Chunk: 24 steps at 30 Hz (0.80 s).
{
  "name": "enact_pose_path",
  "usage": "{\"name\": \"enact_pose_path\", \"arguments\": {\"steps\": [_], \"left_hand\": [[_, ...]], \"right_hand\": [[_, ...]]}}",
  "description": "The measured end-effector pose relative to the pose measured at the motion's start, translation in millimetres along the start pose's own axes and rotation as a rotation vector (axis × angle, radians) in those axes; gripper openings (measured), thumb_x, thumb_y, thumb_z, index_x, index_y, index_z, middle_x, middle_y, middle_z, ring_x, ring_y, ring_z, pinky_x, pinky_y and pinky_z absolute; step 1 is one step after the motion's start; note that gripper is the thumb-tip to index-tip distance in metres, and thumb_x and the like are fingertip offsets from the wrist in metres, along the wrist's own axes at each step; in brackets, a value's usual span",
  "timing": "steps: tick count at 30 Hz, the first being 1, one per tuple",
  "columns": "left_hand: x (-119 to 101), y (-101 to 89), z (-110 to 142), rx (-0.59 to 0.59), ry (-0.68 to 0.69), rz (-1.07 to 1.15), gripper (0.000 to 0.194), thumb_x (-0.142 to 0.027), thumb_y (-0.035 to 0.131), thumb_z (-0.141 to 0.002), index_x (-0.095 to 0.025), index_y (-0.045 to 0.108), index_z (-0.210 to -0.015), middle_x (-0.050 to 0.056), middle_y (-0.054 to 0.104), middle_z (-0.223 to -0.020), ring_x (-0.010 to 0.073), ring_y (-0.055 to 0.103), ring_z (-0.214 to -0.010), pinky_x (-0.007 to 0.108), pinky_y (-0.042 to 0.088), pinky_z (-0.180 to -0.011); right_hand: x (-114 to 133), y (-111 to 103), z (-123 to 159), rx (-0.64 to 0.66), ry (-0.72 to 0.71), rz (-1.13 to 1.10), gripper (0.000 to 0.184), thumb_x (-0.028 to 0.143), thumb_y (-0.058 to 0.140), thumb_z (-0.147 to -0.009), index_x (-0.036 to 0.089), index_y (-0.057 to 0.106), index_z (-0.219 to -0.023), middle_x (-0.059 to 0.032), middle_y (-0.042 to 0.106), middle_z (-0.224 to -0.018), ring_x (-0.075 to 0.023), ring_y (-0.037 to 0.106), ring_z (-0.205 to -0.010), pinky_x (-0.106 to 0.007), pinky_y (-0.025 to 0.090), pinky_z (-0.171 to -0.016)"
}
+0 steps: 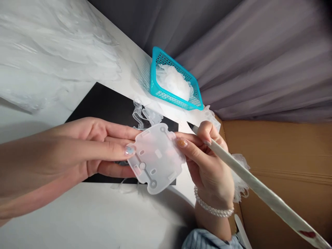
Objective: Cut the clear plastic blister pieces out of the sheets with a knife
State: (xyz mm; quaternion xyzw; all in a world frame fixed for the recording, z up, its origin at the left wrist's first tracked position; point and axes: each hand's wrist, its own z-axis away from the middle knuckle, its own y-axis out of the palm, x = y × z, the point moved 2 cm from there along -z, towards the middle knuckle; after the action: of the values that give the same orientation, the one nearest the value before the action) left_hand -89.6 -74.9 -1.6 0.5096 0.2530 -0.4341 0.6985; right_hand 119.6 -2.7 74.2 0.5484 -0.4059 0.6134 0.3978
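A translucent, frosted flat plastic part with notched edges, slots and small holes is held up between both hands. My left hand pinches its left edge, thumb on top and fingers beneath. My right hand grips its right edge between thumb and forefinger. Tucked in the curled fingers of that same hand is a long, pale, wrapped-looking stick tool, dark at its far tip and slanting down to the right. Under the hands lies a black mat, with curled clear plastic scraps on it.
A turquoise basket holding white, filmy pieces stands behind the mat. Clear plastic pieces are heaped at the left on the white table. More scraps lie beside the right wrist. Cardboard stands at right, below a grey curtain.
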Motion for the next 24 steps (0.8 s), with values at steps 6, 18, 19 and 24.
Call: {"name": "enact_pose_path", "arguments": {"steps": [6,18,19,24], "left_hand": [[-1.4,-1.0,-0.9,0.214,-0.258,0.123,0.05,-0.031,0.074,-0.08,-0.035,0.068,-0.13,0.003,0.077,-0.118,0.0324,0.078,-0.094,0.049,0.067,-0.083],[8.5,-1.8,-8.1,0.131,-0.236,0.172,0.038,-0.036,0.079,-0.077,-0.028,0.076,-0.115,0.008,0.079,-0.111,0.0283,0.079,-0.086,0.041,0.068,-0.075],[7.8,1.1,-7.9,0.1,-0.227,0.182,0.037,-0.037,0.08,-0.076,-0.026,0.077,-0.111,0.008,0.08,-0.109,0.0273,0.079,-0.085,0.038,0.069,-0.073],[-2.5,11.9,-7.1,0.071,-0.229,0.226,0.026,-0.036,0.077,-0.08,-0.02,0.077,-0.101,0.011,0.08,-0.105,0.0228,0.078,-0.084,0.032,0.068,-0.071]], "right_hand": [[3.5,1.2,1.9,0.022,-0.018,-0.005,0.045,0.021,0.081,-0.081,0.027,0.036,-0.075,0.0052,0.082,-0.083,-0.0171,0.075,-0.061,-0.025,0.06,-0.049],[-3.6,7.0,0.6,0.083,0.105,-0.181,0.045,0.015,0.08,-0.081,0.025,0.036,-0.076,0.0023,0.08,-0.081,-0.0086,0.068,-0.056,-0.016,0.055,-0.049],[-4.7,7.7,0.1,0.083,0.118,-0.193,0.046,0.014,0.08,-0.081,0.025,0.035,-0.076,0.0031,0.079,-0.076,-0.0077,0.067,-0.055,-0.015,0.054,-0.049],[-9.6,9.0,-0.9,0.084,0.161,-0.255,0.048,0.016,0.082,-0.079,0.024,0.034,-0.077,0.006,0.072,-0.066,-0.0045,0.058,-0.049,-0.011,0.047,-0.045]]}}
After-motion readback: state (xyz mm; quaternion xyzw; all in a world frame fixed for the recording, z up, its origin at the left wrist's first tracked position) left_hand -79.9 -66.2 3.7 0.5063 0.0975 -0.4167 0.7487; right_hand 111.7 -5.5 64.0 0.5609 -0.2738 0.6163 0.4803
